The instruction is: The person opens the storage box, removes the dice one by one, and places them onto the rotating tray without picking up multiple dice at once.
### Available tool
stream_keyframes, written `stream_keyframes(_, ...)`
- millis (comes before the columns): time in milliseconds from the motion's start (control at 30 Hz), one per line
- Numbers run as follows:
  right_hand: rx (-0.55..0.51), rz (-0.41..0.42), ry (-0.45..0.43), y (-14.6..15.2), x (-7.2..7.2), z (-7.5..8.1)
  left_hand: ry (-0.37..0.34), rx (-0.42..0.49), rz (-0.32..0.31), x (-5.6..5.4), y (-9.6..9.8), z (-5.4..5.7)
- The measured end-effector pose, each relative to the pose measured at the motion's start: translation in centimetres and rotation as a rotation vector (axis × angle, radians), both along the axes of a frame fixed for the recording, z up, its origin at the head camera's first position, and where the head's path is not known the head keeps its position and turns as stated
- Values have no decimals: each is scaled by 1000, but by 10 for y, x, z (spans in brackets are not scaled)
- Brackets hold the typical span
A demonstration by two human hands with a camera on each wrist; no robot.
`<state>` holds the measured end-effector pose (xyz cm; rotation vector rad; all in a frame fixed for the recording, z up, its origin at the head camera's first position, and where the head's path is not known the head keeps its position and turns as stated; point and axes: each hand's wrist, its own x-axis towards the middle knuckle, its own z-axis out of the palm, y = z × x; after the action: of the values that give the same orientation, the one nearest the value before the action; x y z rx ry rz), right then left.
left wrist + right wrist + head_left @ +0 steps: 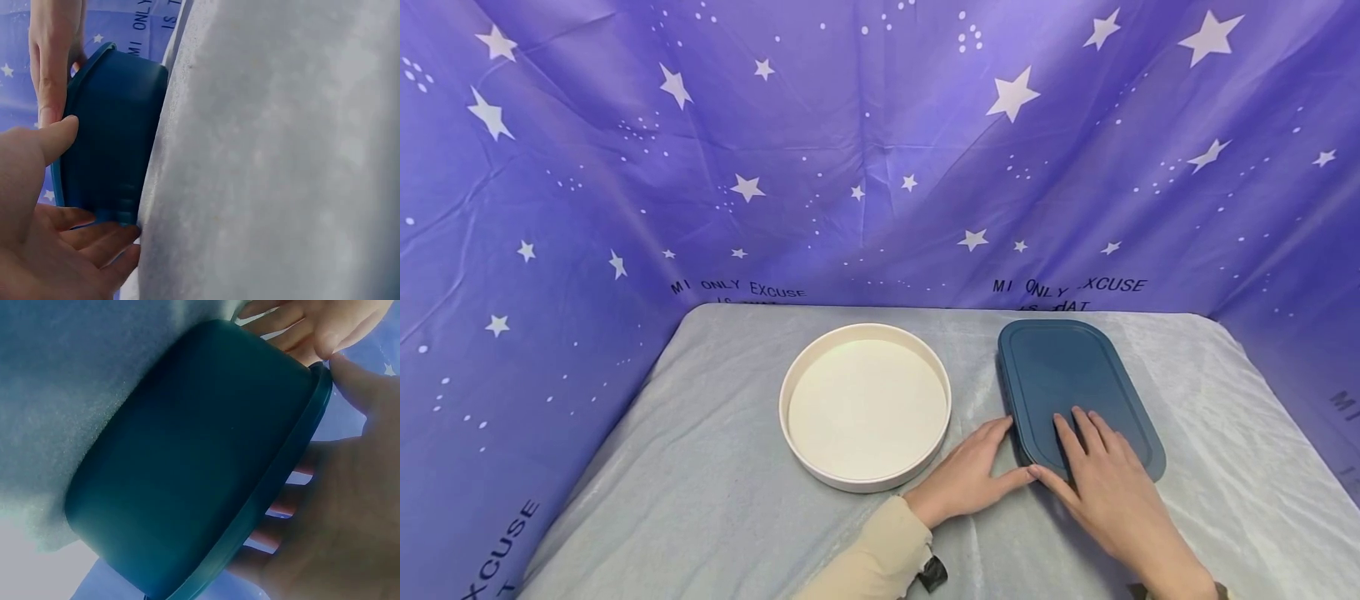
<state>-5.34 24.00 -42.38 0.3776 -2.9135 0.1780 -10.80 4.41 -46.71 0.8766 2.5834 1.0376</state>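
A dark blue rectangular container with rounded corners stands on the table's right half, its flat lid (1060,367) in place. My right hand (1108,492) rests on the lid's near part, fingers spread and nearly straight, its thumb at the near left corner. At the container's left side is my left hand (966,475), fingertips touching the wall and thumb reaching the near corner. Both thumb tips almost meet there. In the left wrist view, the left fingers lie loosely against the container's side wall (115,125). The right wrist view shows the deep body (194,450) standing on the cloth.
A round cream tray (865,408) with a low rim lies left of the container, close to my left wrist. Pale grey cloth (685,467) covers the table. A purple curtain (865,125) with white stars hangs behind and at both sides.
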Motion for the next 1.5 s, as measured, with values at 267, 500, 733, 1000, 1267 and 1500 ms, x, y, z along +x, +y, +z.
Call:
stream_keyframes(267, -2, 21, 2, 3, -1, 0, -115, 98, 32, -5, 0, -3)
stream_keyframes(500, 14, 31, 18, 4, -1, -1, -137, 198, 39, -9, 1, -10)
stream_keyframes(733, 16, 38, 47, 4, -2, -4, -223, 265, 45, -10, 1, -6)
stream_keyframes(1000, 25, 52, 101, 2, -2, -6, -273, 328, 58, -12, 3, -8)
stream_keyframes(1267, 63, 70, 144, 0, -4, -5, -286, 353, 72, -15, 3, -8)
stream_keyframes(1500, 80, 118, 241, 4, -5, -10, -302, 366, 74, -15, 4, -10)
